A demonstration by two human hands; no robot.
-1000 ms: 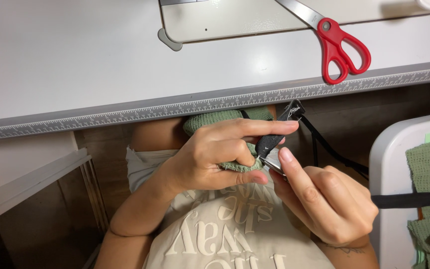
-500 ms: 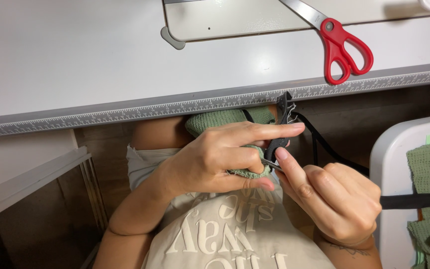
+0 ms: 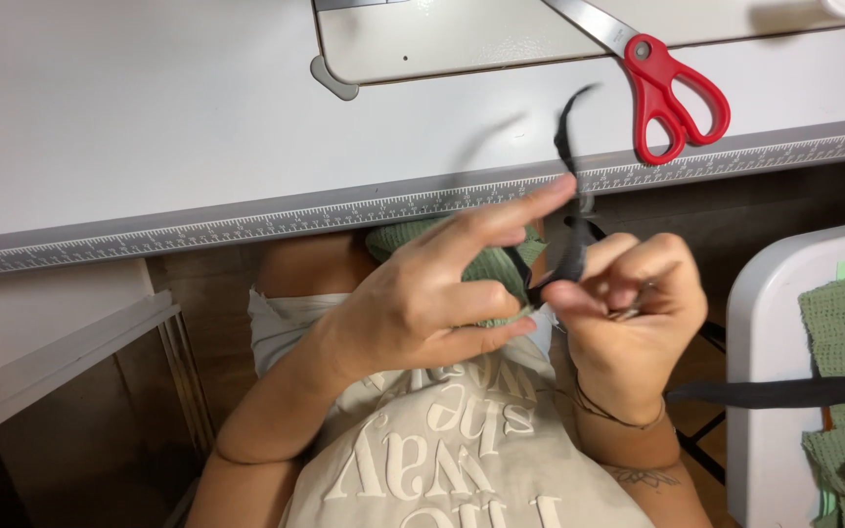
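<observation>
My left hand is raised in front of my chest, index finger stretched out straight, the other fingers half curled. My right hand sits just beside it, fingers curled in tight, thumb and forefinger pinched together, wrist bent upward.

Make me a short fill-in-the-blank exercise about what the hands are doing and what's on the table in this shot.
1. The scissors on the white table have ____ handles.
2. The right hand and the left hand together work a narrow ____ strap.
3. Behind the hands lies a piece of knitted ____ fabric.
4. A printed ____ scale runs along the table's front edge.

Missing words: red; black; green; ruler
</observation>
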